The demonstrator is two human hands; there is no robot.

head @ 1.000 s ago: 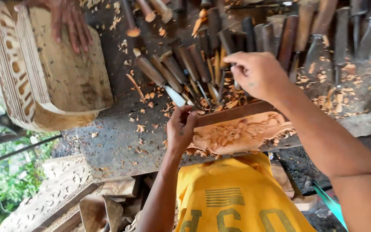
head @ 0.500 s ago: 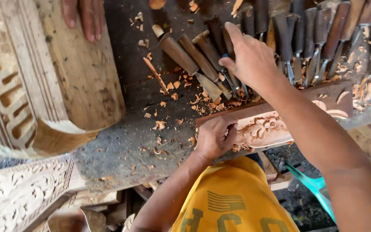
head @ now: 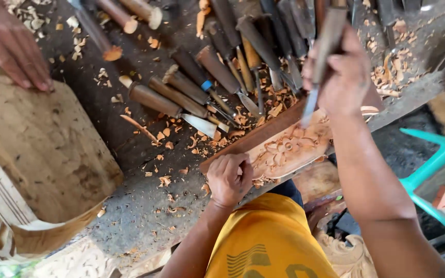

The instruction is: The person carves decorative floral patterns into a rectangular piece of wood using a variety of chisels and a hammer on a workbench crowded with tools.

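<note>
A carved wooden panel with a flower relief lies at the near edge of the dark workbench. My left hand is closed in a fist and presses on the panel's left end. My right hand grips a wood-handled chisel, its blade pointing down at the panel's upper edge. Wood chips lie scattered around the panel.
Several wood-handled chisels lie in a row on the bench behind the panel. A large curved wooden piece stands at the left, with another person's hand on its top edge. A teal stool frame is at the right.
My right hand has lifted a chisel out of the row and brought it over the panel. The view has shifted closer. My left hand stays on the panel.
</note>
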